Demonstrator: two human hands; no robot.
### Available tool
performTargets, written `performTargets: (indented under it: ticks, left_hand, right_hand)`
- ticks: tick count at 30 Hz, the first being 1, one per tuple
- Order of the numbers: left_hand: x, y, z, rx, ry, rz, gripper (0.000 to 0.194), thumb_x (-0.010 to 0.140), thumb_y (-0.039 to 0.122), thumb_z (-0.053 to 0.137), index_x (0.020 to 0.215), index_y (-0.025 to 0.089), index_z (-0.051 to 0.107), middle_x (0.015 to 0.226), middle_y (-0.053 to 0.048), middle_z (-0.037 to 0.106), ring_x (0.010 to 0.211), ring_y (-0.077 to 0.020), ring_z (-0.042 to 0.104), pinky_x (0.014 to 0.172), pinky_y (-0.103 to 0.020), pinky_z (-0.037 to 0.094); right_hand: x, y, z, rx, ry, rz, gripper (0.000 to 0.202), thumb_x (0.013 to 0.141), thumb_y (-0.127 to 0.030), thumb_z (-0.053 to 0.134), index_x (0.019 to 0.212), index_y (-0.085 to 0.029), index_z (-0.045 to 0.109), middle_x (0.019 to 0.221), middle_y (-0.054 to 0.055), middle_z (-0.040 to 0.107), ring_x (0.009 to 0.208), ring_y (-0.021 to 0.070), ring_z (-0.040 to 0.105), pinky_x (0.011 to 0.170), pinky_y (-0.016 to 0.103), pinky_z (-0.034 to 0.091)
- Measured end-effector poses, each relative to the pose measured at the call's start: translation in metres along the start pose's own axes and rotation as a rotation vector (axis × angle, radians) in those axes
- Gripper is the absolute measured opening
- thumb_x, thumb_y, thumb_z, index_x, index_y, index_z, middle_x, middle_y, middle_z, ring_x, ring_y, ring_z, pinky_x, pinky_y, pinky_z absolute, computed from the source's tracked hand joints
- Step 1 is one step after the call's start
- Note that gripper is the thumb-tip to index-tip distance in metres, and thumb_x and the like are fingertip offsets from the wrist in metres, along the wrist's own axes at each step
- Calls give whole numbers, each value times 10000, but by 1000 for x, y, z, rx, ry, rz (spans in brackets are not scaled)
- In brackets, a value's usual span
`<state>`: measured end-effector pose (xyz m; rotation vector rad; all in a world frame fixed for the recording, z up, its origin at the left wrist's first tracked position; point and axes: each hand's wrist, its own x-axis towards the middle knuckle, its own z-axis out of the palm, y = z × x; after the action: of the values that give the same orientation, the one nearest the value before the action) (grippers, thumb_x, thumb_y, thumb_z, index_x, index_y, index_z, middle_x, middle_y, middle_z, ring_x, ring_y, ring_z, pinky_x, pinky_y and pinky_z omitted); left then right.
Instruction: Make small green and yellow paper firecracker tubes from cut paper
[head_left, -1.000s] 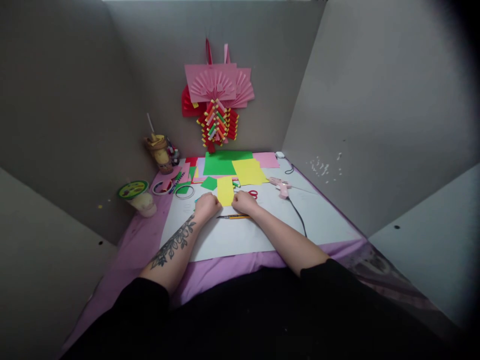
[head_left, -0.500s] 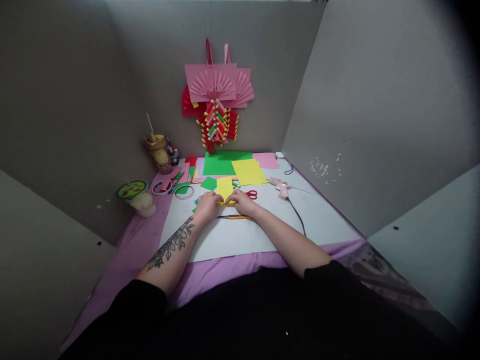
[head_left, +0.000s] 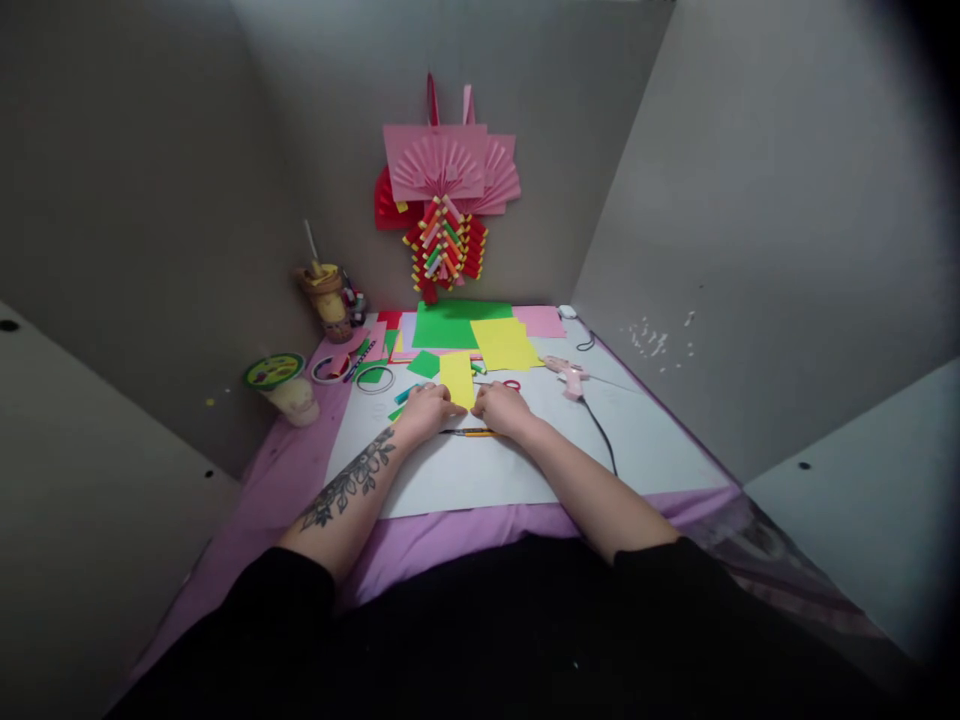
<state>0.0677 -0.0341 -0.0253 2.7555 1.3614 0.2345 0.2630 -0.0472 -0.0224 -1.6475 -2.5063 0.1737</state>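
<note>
A small yellow paper piece (head_left: 457, 378) lies on the white board between my hands. My left hand (head_left: 429, 411) has its fingertips on the paper's lower left part, the fingers bent together. At the lower right corner is my right hand (head_left: 504, 408), its fingers curled, a pinch whose content is too small to make out. A craft knife or pencil with an orange body (head_left: 478, 433) lies just below the hands. Red-handled scissors (head_left: 512, 385) are partly covered by my right hand. A teal item (head_left: 406, 394) sits beside my left hand.
A pink glue gun (head_left: 573, 380) with a black cord lies at the right. Behind are yellow (head_left: 504, 344) and green sheets (head_left: 459, 325). Tape rolls (head_left: 375, 379) and two drink cups (head_left: 291, 392) stand at the left. Paper decorations (head_left: 442, 200) hang on the back wall.
My right hand has slid right, off the middle of the paper's lower edge and over more of the scissors. The yellow piece now shows a longer strip. The whole view has shifted slightly.
</note>
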Motion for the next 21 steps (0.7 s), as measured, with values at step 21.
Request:
performTargets:
  ticks: [21]
  left_hand:
    - [-26,-5,-19,71,-31,-98,306,918,258,469,1061,323,732,1042,-93,584,1025,-275,476,841,-391,312]
  right_hand:
    - [-4,-20,10,32,130,-94,357,863,-154,454,1104,-207,712,1149,92,647,1089,238,502,912,331,379]
